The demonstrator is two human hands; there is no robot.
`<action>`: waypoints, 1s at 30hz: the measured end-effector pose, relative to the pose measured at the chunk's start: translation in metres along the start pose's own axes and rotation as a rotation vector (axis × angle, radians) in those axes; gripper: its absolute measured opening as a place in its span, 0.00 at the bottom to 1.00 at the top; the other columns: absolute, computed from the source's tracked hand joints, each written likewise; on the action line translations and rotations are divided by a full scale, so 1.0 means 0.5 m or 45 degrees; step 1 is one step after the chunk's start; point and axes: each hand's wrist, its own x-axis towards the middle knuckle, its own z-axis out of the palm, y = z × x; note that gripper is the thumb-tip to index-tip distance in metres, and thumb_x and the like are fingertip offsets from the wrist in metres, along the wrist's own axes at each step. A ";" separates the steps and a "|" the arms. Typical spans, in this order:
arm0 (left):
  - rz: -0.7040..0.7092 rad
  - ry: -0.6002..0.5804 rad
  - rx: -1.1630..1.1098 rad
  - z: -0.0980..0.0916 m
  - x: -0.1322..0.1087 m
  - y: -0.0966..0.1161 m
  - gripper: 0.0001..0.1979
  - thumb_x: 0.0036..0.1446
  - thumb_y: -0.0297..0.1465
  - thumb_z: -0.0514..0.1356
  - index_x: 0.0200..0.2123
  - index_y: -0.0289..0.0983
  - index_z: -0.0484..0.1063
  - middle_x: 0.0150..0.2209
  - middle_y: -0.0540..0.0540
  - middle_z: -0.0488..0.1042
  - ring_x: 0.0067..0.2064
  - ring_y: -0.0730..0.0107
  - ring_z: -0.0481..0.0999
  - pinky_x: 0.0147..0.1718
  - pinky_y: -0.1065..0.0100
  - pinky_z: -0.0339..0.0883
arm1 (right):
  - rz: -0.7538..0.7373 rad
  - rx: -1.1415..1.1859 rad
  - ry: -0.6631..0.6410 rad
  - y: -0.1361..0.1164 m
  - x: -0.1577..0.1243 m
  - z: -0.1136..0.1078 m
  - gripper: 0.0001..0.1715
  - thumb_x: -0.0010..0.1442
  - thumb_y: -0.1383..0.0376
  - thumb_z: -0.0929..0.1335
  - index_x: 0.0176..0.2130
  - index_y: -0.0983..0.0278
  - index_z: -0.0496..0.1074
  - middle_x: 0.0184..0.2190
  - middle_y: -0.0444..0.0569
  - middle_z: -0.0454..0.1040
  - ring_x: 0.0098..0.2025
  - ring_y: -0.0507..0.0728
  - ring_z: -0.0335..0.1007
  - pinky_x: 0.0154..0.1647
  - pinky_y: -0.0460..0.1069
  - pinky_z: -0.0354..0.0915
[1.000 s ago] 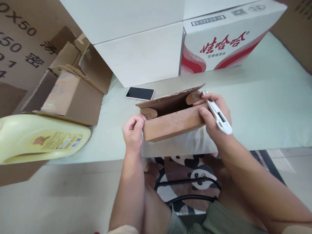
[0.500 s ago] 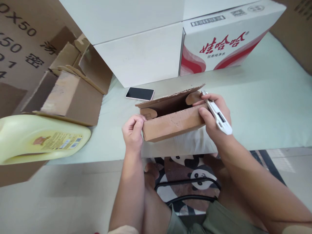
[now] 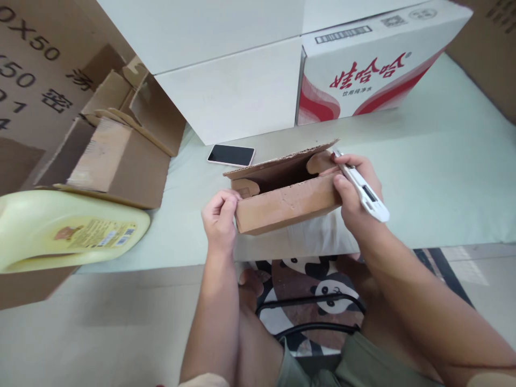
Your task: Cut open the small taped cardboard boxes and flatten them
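A small brown cardboard box (image 3: pixel 288 207) is held at the table's front edge, its top flap raised and the dark inside partly showing. My left hand (image 3: pixel 221 217) pinches the box's left front corner between thumb and fingers. On the right side, my right hand (image 3: pixel 358 185) is closed around a white utility knife (image 3: pixel 365 191), whose front end points away from me. Fingertips of that same hand also touch the box's right end, near a rounded side flap. What lies deep in the box is hidden in shadow.
Behind the box a phone (image 3: pixel 231 155) lies on the pale green cloth (image 3: pixel 435 177). White cartons (image 3: pixel 237 91) and a red-and-white water carton (image 3: pixel 363 80) stand at the back. On the left are open cardboard boxes (image 3: pixel 137 166) and a yellow jug (image 3: pixel 76 231).
My right hand and the utility knife have shifted slightly to the right, the thumb sliding towards the box's right end. The box and my left hand stay almost still.
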 end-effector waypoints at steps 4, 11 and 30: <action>-0.015 0.017 0.033 0.001 0.001 0.003 0.13 0.58 0.35 0.61 0.22 0.38 0.69 0.26 0.49 0.71 0.31 0.69 0.70 0.33 0.67 0.63 | 0.027 -0.030 0.061 0.006 -0.001 -0.002 0.14 0.59 0.60 0.66 0.46 0.57 0.72 0.38 0.47 0.76 0.37 0.61 0.73 0.41 0.59 0.70; -0.025 0.028 0.064 0.006 0.003 0.011 0.15 0.57 0.37 0.61 0.21 0.38 0.68 0.25 0.49 0.70 0.30 0.69 0.69 0.32 0.66 0.63 | 0.060 0.006 0.052 0.013 -0.005 -0.002 0.16 0.59 0.59 0.66 0.47 0.57 0.72 0.39 0.46 0.74 0.37 0.60 0.70 0.40 0.57 0.67; -0.044 0.028 0.091 0.005 0.001 0.007 0.16 0.57 0.40 0.61 0.22 0.38 0.65 0.26 0.48 0.68 0.31 0.68 0.68 0.33 0.66 0.63 | 0.029 -0.069 0.056 0.004 0.000 -0.003 0.13 0.58 0.61 0.67 0.45 0.55 0.72 0.34 0.46 0.72 0.33 0.59 0.69 0.37 0.58 0.69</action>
